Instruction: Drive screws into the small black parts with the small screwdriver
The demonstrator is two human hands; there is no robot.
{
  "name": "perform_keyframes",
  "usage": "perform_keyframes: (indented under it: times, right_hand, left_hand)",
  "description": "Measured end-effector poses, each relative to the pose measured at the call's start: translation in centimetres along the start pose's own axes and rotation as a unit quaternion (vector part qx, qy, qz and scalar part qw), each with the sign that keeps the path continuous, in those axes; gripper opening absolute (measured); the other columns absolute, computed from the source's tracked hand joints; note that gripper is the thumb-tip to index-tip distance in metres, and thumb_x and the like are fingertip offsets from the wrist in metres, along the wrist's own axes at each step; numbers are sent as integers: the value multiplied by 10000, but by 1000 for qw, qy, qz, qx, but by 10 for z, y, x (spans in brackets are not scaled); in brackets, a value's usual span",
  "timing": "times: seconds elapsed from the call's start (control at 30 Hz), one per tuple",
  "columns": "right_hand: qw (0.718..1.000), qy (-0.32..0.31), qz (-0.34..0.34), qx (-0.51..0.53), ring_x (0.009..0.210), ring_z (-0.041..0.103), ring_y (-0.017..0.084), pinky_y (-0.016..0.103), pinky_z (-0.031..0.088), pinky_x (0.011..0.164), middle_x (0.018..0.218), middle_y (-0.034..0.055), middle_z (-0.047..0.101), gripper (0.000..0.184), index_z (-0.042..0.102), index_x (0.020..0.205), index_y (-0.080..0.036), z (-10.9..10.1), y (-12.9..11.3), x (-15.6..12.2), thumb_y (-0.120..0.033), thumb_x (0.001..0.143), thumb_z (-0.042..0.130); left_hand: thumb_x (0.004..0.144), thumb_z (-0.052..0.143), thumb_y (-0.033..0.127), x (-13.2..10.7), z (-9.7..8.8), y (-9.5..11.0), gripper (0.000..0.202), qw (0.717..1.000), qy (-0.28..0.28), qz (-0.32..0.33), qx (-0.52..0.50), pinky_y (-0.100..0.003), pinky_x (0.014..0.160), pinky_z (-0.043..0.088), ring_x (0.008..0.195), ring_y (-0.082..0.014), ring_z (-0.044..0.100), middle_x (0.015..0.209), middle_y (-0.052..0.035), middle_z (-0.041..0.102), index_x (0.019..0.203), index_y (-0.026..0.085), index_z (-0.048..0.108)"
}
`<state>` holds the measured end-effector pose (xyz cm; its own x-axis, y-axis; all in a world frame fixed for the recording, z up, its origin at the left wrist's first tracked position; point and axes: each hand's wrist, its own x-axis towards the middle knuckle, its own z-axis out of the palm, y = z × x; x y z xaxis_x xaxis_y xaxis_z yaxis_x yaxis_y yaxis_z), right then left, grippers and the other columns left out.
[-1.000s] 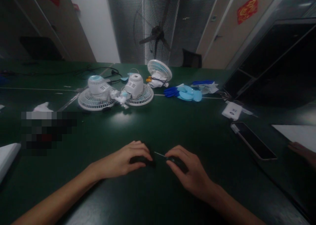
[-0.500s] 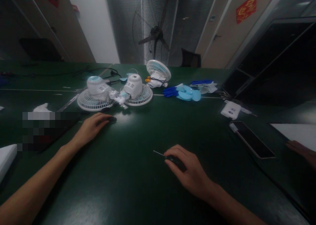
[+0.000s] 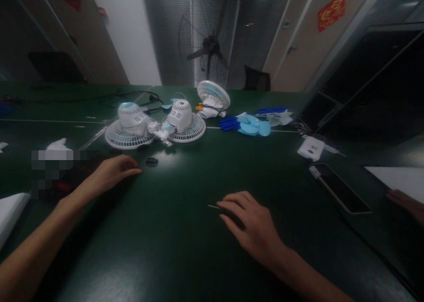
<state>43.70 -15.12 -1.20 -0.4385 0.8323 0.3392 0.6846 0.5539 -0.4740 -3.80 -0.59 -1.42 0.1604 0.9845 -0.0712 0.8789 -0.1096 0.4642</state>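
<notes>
My left hand [image 3: 115,171] is over the table at the left, its thumb apart from the loosely curled fingers and nothing in them. Just beyond its fingertips lies a small black object [image 3: 151,161], too dark to name. My right hand [image 3: 251,222] rests low near the middle of the table, around a screwdriver [image 3: 213,206]. The thin metal shaft points left, while the fingers mostly cover its dark handle. Farther back, two white fans [image 3: 130,131] [image 3: 182,123] lie grille-down, and a third fan [image 3: 213,96] leans tilted behind them.
Blue gloves [image 3: 229,123] and light-blue fan blades [image 3: 254,125] lie at the back. On the right are a white box [image 3: 311,147], a phone [image 3: 341,188] and another person's hand [image 3: 402,200]. A dark item [image 3: 73,173], partly pixelated, sits beside my left forearm.
My left hand has let go of the small black object and drawn back to the left. My right hand has shifted slightly, with its fingers lying flatter over the screwdriver handle.
</notes>
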Motion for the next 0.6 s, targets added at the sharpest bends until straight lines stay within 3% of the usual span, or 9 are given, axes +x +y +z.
perform_keyframes:
  times: [0.07, 0.13, 0.23, 0.33, 0.4, 0.5, 0.53, 0.6]
  right_hand:
    - [999, 38, 1, 18, 1160, 683, 267, 592, 533, 1094, 1287, 66, 695, 397, 629, 1388, -287, -1, 3, -2, -190, 1004, 653]
    - [993, 104, 11, 49, 1080, 725, 228, 617, 476, 1167, 1266, 57, 709, 410, 600, 1425, -292, -1, 7, -5, -170, 1034, 600]
    - [975, 197, 30, 99, 877, 762, 162, 427, 655, 958, 1213, 47, 740, 424, 617, 1415, -297, -4, 12, -9, -103, 1050, 520]
    - [965, 239, 24, 102, 975, 782, 198, 314, 685, 768, 1220, 60, 755, 430, 697, 1317, -283, -8, 14, -10, -57, 1007, 504]
    - [966, 230, 33, 112, 861, 802, 196, 265, 667, 631, 1132, 60, 786, 395, 752, 1192, -259, -10, 14, -10, -52, 973, 496]
    - [958, 198, 109, 178, 403, 666, 109, 176, 481, 314, 894, 45, 799, 288, 764, 1002, -210, -9, 14, -11, -101, 968, 499]
    - [951, 192, 137, 200, 323, 606, 95, 170, 436, 271, 809, 33, 783, 255, 753, 946, -198, -8, 14, -12, -122, 970, 510]
    - [940, 187, 166, 232, 296, 598, 106, 181, 470, 283, 710, 16, 748, 217, 720, 849, -190, -5, 15, -15, -144, 955, 537]
  left_hand:
    - [862, 683, 679, -1, -5, 1, 534, 999, -30, -13, 6, -358, 818, 556, 946, -292, 711, 1065, -68, 758, 1071, 192, 747]
    - [892, 646, 674, -4, -9, 4, 534, 999, -48, -18, 4, -365, 842, 556, 979, -298, 711, 1096, -74, 753, 1095, 190, 744]
    - [896, 649, 663, -8, -16, 7, 540, 997, -76, -7, -7, -370, 869, 563, 1021, -296, 710, 1162, -75, 744, 1173, 208, 739]
    - [840, 720, 619, -11, -20, 5, 516, 995, -94, 17, -10, -390, 897, 573, 1022, -301, 711, 1150, -75, 750, 1162, 216, 754]
    - [848, 702, 603, -11, -20, 2, 470, 996, -89, 29, -13, -416, 905, 580, 1008, -310, 712, 1117, -76, 755, 1111, 220, 768]
    - [876, 661, 612, -11, -18, -2, 428, 996, -70, 54, -6, -428, 869, 591, 961, -314, 712, 1062, -74, 750, 1024, 228, 778]
    - [877, 660, 621, -11, -18, -3, 427, 996, -63, 63, -2, -422, 849, 594, 945, -312, 711, 1047, -73, 745, 1002, 230, 779]
    - [881, 659, 651, -12, -17, -3, 447, 996, -51, 72, 0, -404, 819, 597, 928, -304, 710, 1039, -65, 742, 994, 235, 775]
